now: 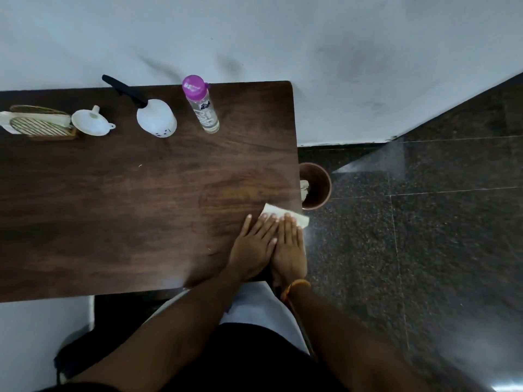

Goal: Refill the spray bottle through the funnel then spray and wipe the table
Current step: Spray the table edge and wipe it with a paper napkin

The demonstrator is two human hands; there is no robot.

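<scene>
Wiping step: both hands, left [254, 244] and right [288, 244], press flat with straight fingers on the tissue [285, 217] at the table's [113, 207] right edge. Maintain even pressure; overlap strokes. The spray bottle [155, 117] stands at the back.

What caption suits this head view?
Both flat hands, left hand and right hand, press a white tissue on the dark wooden table.

the hands [271, 244] cover most of the white tissue [285, 217]. the table [113, 207] runs off the left edge. its right edge partly hides the brown bin [317, 185]
</scene>
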